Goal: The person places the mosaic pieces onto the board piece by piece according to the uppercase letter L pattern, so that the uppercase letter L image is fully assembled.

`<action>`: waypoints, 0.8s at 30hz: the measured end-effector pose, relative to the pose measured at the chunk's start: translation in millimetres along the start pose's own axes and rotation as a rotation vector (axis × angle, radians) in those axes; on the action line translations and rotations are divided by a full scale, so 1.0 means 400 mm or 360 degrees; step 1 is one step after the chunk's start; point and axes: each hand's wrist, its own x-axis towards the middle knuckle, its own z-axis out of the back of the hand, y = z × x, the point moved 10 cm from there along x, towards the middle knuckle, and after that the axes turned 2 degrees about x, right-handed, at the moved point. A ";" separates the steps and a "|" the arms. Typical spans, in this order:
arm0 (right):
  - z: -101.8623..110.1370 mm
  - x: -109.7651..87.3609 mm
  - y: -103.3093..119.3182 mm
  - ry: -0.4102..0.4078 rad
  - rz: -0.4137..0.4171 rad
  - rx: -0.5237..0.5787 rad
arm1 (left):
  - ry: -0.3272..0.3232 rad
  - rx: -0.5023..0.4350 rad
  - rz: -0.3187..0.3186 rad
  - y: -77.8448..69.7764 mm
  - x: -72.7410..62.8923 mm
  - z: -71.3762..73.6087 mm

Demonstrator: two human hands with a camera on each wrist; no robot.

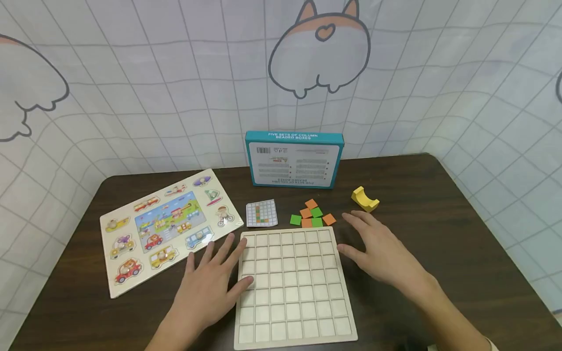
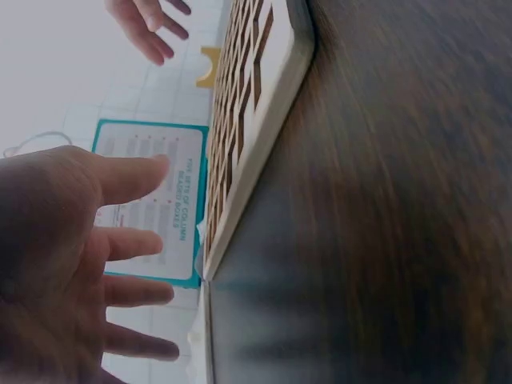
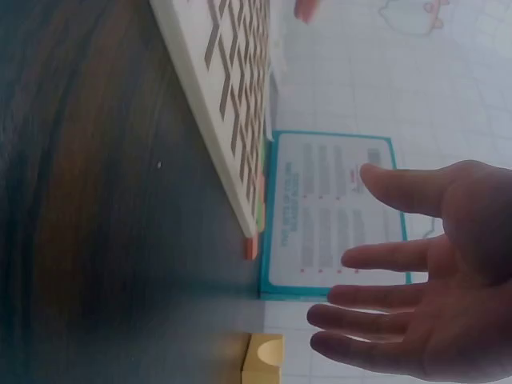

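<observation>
A pale wooden grid board [image 1: 291, 287] with square recesses lies at the front middle of the table. My left hand [image 1: 208, 287] hovers at its left edge, fingers spread, with the thumb over the outer column. My right hand [image 1: 382, 248] is off the board's upper right side, fingers extended and holding nothing. Both wrist views show each palm raised above the table. Behind the board lie several orange and green square tiles [image 1: 306, 213], some overlapping. Left of them is a small pattern card [image 1: 261, 213] printed with a grid and an L of coloured squares.
A wooden vehicle puzzle [image 1: 171, 229] lies angled at the left, close to my left fingertips. A teal and white box [image 1: 295, 160] stands upright at the back. The yellow curved block [image 1: 365, 199] sits beyond my right hand. A patterned cloth wall [image 1: 175, 97] rises behind the table.
</observation>
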 end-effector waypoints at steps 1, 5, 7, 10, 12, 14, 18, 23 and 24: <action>0.000 0.003 -0.003 0.0003 0.0005 -0.0001 | 0.0019 -0.0023 -0.0004 0.002 0.001 -0.005; 0.000 0.021 -0.010 0.0003 0.0021 0.0001 | 0.0030 -0.0127 -0.0018 0.007 0.006 -0.014; -0.001 0.030 -0.011 0.0008 0.0023 0.0003 | 0.0012 -0.0197 -0.0002 0.009 0.010 -0.012; -0.005 0.042 -0.014 0.0023 0.0025 -0.0001 | 0.0009 -0.0355 0.0059 0.015 0.017 -0.011; -0.007 0.049 -0.015 0.0036 0.0023 -0.0001 | 0.0028 -0.0479 0.0122 0.022 0.023 -0.016; -0.008 0.056 -0.016 0.0045 0.0019 -0.0005 | 0.0045 -0.0589 0.0175 0.030 0.028 -0.021; -0.011 0.068 -0.022 0.0063 0.0003 -0.0007 | 0.0068 -0.0754 0.0234 0.043 0.037 -0.033; -0.017 0.083 -0.026 0.0093 0.0011 0.0002 | 0.0095 -0.0856 0.0281 0.052 0.040 -0.040; -0.018 0.086 -0.027 0.0098 0.0015 0.0005 | 0.0102 -0.0862 0.0291 0.053 0.040 -0.040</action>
